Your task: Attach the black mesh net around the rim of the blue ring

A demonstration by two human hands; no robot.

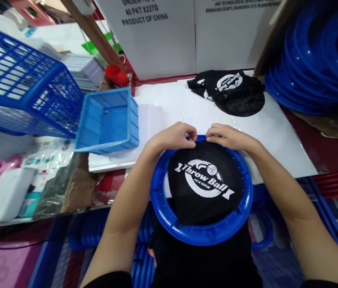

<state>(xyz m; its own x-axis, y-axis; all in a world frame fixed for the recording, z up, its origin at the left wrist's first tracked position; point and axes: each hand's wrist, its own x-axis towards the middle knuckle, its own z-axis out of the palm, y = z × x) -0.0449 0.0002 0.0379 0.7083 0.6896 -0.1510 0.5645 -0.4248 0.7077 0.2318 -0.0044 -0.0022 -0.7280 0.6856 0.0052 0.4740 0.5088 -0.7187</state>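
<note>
A blue plastic ring (175, 222) rests at the table's front edge, overhanging toward my body. Across its opening lies a black mesh disc (206, 212) printed "Throw Ball"; a gap shows between disc and ring at the left. At the ring's far side my left hand (179, 136) is closed, its fingertips pinching the edge of the mesh. Just right of it, my right hand (225, 136) has its fingers pressed together on the same far rim and mesh edge. What lies right under the fingertips is hidden.
More printed black mesh discs (231, 94) lie at the back. A light blue bin (106, 124) and a blue basket (37, 84) stand left, near a red cup (117, 75). Stacked blue rings (309, 72) fill a box at right. White cartons (163, 48) stand behind.
</note>
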